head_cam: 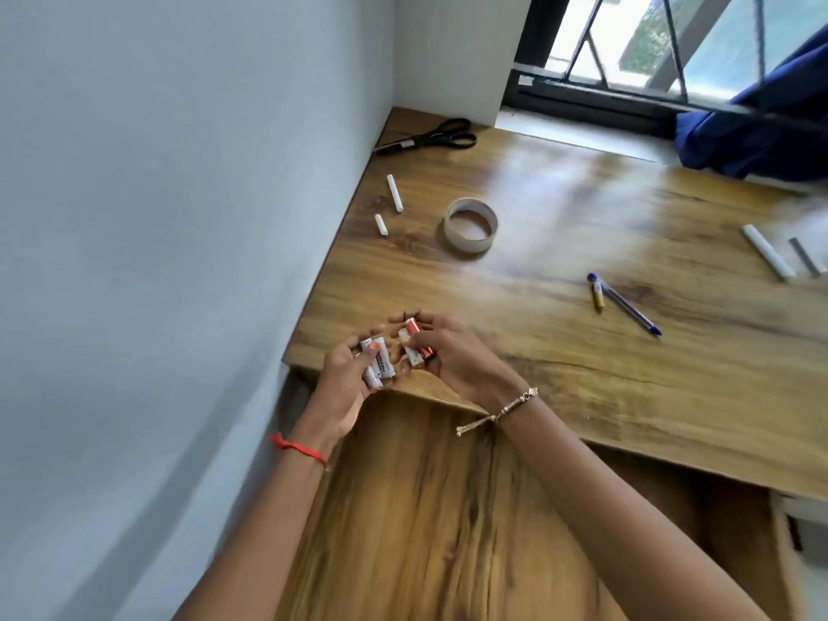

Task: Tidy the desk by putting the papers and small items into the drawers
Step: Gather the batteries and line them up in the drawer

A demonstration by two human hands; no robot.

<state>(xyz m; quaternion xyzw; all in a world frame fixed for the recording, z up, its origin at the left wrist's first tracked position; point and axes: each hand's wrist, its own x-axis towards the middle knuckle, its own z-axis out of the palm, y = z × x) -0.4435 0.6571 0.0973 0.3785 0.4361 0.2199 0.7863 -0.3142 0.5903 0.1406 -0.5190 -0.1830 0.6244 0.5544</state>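
Both hands cupped round batteries (381, 358) at desk (560, 374) edge, left hand (347, 378) & right hand (441, 351); small, smooth, prob roll-prone, so scoop underneath

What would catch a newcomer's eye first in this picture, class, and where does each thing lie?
First, the two hands at the desk's near left edge: the left hand and right hand together gather a cluster of small batteries. Next, the roll of tape lying flat mid-desk, with black scissors in the far corner by the wall. A blue pen lies to the right.
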